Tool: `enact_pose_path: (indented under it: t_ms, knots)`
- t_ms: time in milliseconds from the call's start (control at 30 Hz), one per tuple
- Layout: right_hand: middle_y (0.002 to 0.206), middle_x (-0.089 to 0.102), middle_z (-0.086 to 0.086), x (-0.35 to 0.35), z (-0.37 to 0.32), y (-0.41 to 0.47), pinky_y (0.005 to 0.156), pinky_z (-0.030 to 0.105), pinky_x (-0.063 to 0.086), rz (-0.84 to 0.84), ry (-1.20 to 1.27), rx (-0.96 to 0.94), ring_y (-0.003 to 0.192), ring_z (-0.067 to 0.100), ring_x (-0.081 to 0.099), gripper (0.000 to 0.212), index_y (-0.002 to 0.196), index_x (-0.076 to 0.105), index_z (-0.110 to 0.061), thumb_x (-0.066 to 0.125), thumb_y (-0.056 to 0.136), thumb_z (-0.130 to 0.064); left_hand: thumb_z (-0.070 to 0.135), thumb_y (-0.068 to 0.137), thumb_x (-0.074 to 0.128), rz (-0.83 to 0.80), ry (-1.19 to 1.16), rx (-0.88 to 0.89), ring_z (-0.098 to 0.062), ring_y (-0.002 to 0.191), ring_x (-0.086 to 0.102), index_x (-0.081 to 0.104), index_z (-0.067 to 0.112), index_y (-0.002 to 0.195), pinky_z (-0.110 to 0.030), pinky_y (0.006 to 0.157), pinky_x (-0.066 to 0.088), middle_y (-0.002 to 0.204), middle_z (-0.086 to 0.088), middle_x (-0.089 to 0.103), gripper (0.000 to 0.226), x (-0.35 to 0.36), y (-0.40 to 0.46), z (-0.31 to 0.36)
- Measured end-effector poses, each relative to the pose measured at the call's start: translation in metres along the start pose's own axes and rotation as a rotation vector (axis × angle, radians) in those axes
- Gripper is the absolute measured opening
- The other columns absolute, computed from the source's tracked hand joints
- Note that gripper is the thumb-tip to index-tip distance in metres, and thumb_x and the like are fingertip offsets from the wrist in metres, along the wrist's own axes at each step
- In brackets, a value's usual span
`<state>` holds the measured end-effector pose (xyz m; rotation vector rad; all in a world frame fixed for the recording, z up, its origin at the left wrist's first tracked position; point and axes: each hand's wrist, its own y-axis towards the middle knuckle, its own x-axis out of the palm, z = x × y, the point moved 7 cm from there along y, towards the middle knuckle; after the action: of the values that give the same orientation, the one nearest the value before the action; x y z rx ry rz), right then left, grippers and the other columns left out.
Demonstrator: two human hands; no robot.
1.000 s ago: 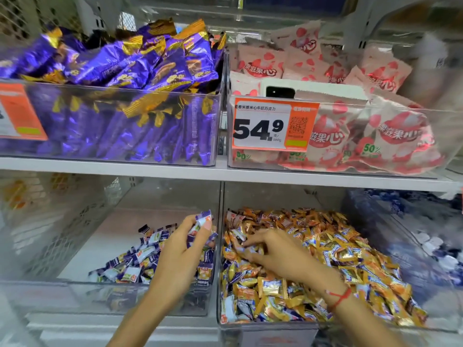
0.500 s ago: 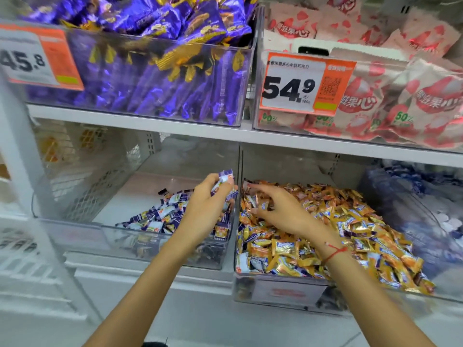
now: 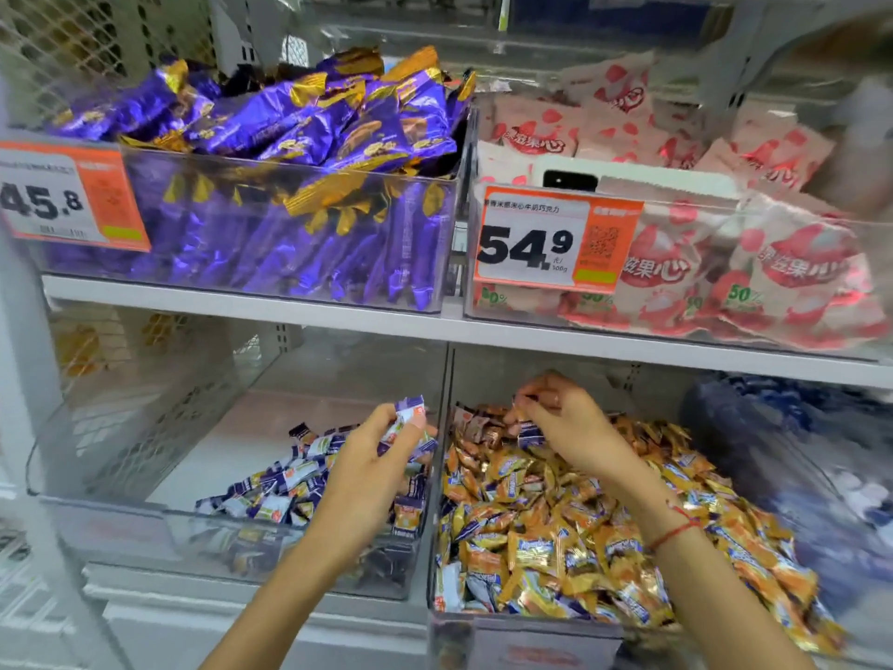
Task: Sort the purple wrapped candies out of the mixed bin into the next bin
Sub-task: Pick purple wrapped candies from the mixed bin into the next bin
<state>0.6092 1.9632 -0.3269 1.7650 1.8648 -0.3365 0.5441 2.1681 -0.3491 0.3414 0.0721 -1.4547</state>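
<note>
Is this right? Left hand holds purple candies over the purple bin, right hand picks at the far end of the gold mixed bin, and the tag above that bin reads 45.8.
Not quite. In the head view the tag above the gold mixed bin reads 54.9; the rest stands: left hand holds purple candies, right hand picks at the far end.

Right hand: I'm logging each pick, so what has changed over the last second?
The right hand moved from the front of the mixed bin toward its back and lifted, pinching a purple candy. The left hand stayed over the next bin, its grip holding purple candies.
</note>
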Motion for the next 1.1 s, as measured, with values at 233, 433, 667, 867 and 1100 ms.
enact_pose_path:
  t_ms: [233,433,667,867,1100]
  knots:
    - [0.109,0.063,-0.004,-0.008,0.006,-0.017,0.087,0.036,0.05,-0.27,-0.387,-0.057,0.089,0.014,0.061,0.006,0.094,0.061,-0.037,0.062,0.092,-0.031,0.039,0.096,0.048,0.023,-0.009,-0.012,-0.021,0.088,0.063,0.06,0.016,0.119,-0.023,0.068,0.047,0.121,-0.016,0.057,0.035,0.006,0.006,-0.002]
    - [0.112,0.061,-0.008,0.014,0.017,-0.026,0.082,0.028,0.045,-0.405,-0.862,0.016,0.107,0.013,0.056,0.036,0.122,0.064,-0.03,0.065,0.089,-0.043,0.039,0.096,0.049,0.007,-0.062,-0.023,-0.001,0.07,0.057,0.06,0.024,0.116,-0.035,0.073,0.055,0.124,0.004,0.06,0.028,0.004,0.011,-0.001]
    - [0.055,0.039,-0.003,-0.015,0.005,-0.022,0.072,0.007,0.041,-0.335,-0.201,-0.052,0.05,0.012,0.042,0.051,0.061,0.049,0.002,0.052,0.097,-0.033,0.036,0.098,0.048,0.015,-0.059,-0.049,-0.017,0.082,0.062,0.062,0.03,0.107,-0.037,0.075,0.054,0.108,0.022,0.064,0.017,-0.007,0.008,-0.004]
    - [0.108,0.07,-0.001,-0.038,0.008,-0.015,0.08,0.025,0.046,-0.074,-0.249,0.013,0.084,0.008,0.062,0.026,0.114,0.068,-0.025,0.052,0.097,-0.036,0.037,0.098,0.046,0.021,0.021,-0.052,-0.016,0.081,0.059,0.057,0.022,0.123,-0.019,0.066,0.043,0.122,0.007,0.06,0.031,-0.015,0.011,-0.008]
    - [0.106,0.061,-0.003,0.07,-0.071,-0.032,0.087,0.018,0.04,-0.242,-0.078,-0.341,0.097,0.001,0.054,0.025,0.116,0.06,-0.023,0.038,0.104,-0.025,0.039,0.1,0.04,0.11,0.323,-0.088,-0.021,0.078,0.059,0.052,0.029,0.116,-0.034,0.072,0.043,0.097,-0.007,0.067,0.022,-0.043,0.019,-0.022]
